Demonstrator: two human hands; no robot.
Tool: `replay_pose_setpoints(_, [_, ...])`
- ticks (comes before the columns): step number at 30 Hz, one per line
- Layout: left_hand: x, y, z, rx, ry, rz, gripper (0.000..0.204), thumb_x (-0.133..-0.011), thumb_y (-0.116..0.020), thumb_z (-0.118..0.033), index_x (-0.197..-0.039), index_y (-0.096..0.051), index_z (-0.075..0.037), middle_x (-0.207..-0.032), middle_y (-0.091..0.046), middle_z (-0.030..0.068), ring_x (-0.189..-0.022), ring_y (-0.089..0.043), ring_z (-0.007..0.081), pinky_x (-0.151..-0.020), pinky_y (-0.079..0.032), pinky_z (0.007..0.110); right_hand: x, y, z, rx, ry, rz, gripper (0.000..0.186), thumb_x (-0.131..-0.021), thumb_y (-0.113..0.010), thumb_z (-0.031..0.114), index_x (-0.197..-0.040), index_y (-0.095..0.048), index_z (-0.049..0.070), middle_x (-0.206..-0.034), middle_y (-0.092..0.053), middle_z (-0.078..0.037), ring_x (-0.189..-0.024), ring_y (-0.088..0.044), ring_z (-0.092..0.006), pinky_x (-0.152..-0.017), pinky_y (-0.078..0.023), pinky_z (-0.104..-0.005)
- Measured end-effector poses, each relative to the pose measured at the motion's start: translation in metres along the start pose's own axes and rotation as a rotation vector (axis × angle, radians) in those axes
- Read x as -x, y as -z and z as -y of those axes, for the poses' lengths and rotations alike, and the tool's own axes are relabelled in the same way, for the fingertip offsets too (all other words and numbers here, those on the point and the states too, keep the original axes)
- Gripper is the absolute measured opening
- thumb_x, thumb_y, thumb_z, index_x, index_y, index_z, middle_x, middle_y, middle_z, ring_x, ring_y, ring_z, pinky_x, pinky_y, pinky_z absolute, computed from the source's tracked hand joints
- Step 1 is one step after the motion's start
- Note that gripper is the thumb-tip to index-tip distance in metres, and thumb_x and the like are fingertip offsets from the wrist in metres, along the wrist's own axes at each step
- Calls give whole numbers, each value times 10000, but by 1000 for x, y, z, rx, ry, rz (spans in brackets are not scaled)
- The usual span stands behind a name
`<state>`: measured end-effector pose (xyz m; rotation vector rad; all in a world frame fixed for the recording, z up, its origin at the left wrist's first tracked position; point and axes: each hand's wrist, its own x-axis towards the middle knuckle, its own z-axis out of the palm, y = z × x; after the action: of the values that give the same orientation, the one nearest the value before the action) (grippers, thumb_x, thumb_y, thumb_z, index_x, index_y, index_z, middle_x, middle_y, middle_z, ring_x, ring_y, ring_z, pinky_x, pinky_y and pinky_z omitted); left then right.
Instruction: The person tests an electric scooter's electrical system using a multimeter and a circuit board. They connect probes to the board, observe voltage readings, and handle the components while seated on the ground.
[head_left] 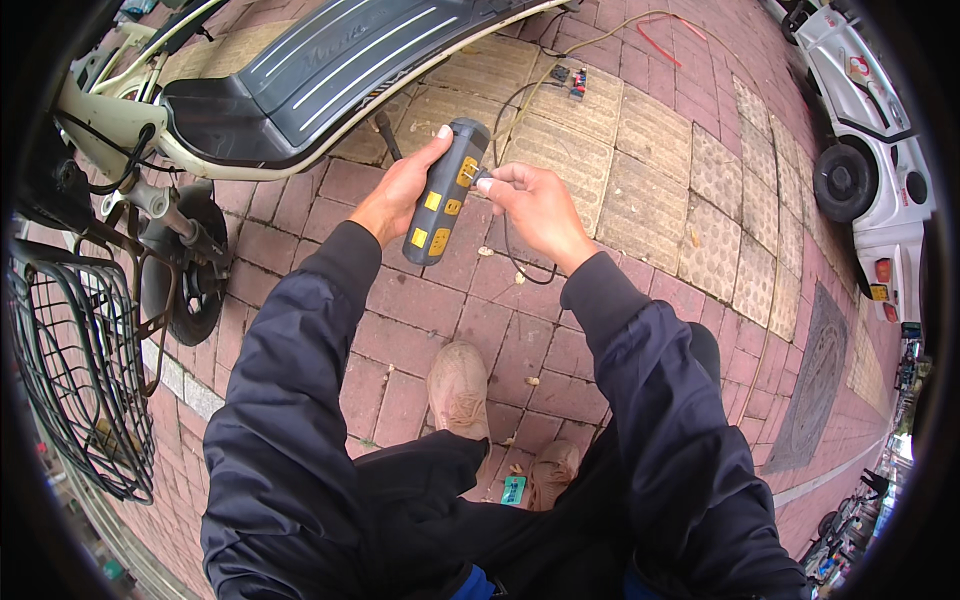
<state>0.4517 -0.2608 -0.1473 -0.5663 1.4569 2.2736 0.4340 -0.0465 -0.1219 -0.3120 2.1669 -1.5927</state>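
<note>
My left hand (405, 190) is wrapped round a dark grey power strip (444, 210) with several yellow socket panels, holding it upright at a slight tilt. My right hand (530, 205) pinches a black plug (478, 178) at the strip's top socket; its metal prongs look partly exposed, and I cannot tell whether they are inserted. A black cable (515, 262) hangs from the plug in a loop toward the paving.
An electric scooter (290, 85) with a wire basket (75, 370) stands at the left. A white car (870, 150) is at the right. Small black-and-red items (578, 84), a yellow cord and a red cord (670, 55) lie on the paving ahead.
</note>
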Motion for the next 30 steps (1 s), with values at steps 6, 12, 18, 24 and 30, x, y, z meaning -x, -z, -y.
replay_pose_setpoints(6, [0, -2, 0, -42, 14, 25, 591, -1078, -550, -577, -1278, -672, -35, -1058, -740, 118, -838, -730, 171, -731, -629, 328, 3, 2, 4, 63, 9, 13, 299, -967, -749, 249, -1029, -759, -44, -738, -675, -58, -682, -617, -129, -659, -497, -332])
replay_pose_setpoints(12, [5, -14, 1, -230, -27, -17, 653, -1072, -531, -620, -1278, -676, -18, -973, -714, 100, -785, -671, 164, -668, -561, 319, 4, 0, 8, 78, -20, -5, 259, -962, -746, 212, -997, -765, -44, -720, -667, -63, -662, -619, -140, -635, -495, -340])
replay_pose_setpoints(18, [7, -21, 0, -294, -43, -3, 620, -1079, -531, -605, -1246, -699, -32, -976, -711, 79, -790, -648, 149, -670, -528, 312, 3, -1, 11, 56, -52, -16, 239, -960, -741, 192, -962, -756, -46, -708, -666, -66, -654, -634, -151, -628, -498, -341])
replay_pose_setpoints(24, [7, -22, -1, -331, -57, -4, 601, -1091, -529, -570, -1290, -698, -29, -992, -713, 74, -795, -639, 140, -680, -522, 306, 7, 2, 11, 54, -26, -19, 237, -972, -733, 189, -966, -752, -48, -709, -665, -60, -653, -622, -139, -626, -492, -334])
replay_pose_setpoints(30, [7, -23, -1, -328, -65, 5, 589, -1099, -528, -546, -1324, -693, -28, -1005, -715, 70, -797, -633, 132, -678, -517, 299, 6, 2, 7, 53, -40, -14, 251, -979, -734, 202, -958, -746, -48, -708, -657, -56, -653, -612, -141, -631, -493, -346])
